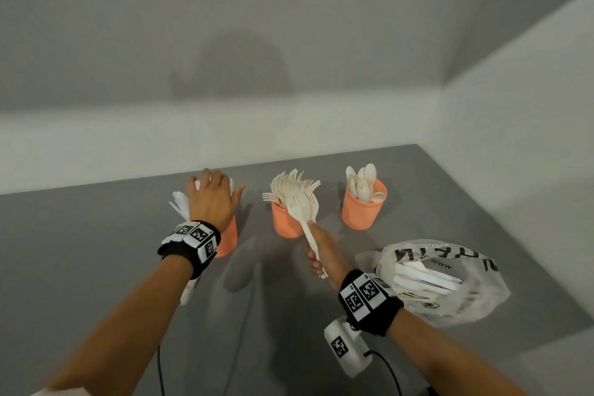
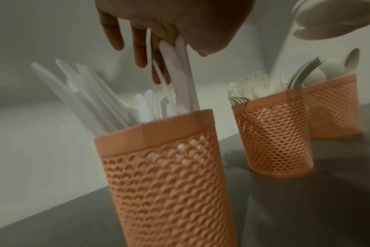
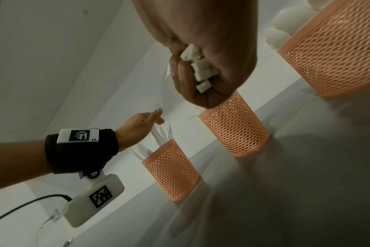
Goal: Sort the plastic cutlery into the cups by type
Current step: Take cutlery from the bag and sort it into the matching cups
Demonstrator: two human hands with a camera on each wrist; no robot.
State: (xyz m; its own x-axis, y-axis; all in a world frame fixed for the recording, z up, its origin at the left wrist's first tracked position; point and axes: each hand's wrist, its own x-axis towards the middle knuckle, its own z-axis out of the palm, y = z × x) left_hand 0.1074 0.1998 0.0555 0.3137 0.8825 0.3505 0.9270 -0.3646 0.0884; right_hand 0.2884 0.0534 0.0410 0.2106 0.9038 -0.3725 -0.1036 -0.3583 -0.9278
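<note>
Three orange mesh cups stand in a row. My left hand [image 1: 213, 193] hovers over the left cup [image 1: 229, 238], fingers [image 2: 139, 50] spread and fairly straight, touching the tops of the white knives [image 2: 91, 100] in it. The middle cup [image 1: 286, 222] holds forks [image 1: 286, 185]. Just in front of it, my right hand [image 1: 318, 254] grips a bundle of forks [image 1: 302, 206] by the handles, tines up; their handle ends [image 3: 203, 75] show in my fist. Spoons [image 1: 361, 182] fill the right cup [image 1: 361, 209].
A clear plastic bag [image 1: 450, 280] with more white cutlery lies on the grey table [image 1: 96, 251] right of my right wrist. White walls close the back and right sides. Cables trail from the wrist cameras [image 1: 347, 347] near the front edge.
</note>
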